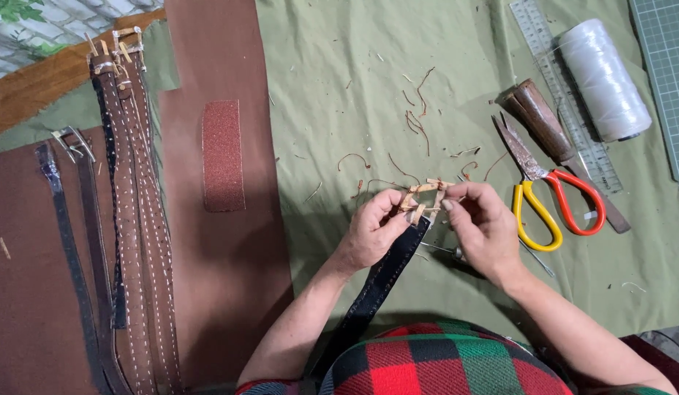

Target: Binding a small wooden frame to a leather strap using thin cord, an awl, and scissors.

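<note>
Both hands pinch the buckle [423, 199] end of a dark strap [376, 285], just left of the scissors [548, 194]. Left hand [372, 232] and right hand [484, 227] are closed on it; buckle detail is hard to make out. The strap's tail is cut off behind the plaid sleeve [442, 366].

1. Left hand [372, 232] and right hand [482, 223] pinching a tan buckle [421, 199] at the end of a dark strap [379, 281], above green cloth [339, 88].
2. Just right: scissors [551, 194] with yellow and orange handles, clear ruler [562, 88], white thread spool [604, 79].
3. Far left: finished straps [134, 219] lying side by side on brown leather [229, 278], beside a sandpaper strip [223, 155].
</note>
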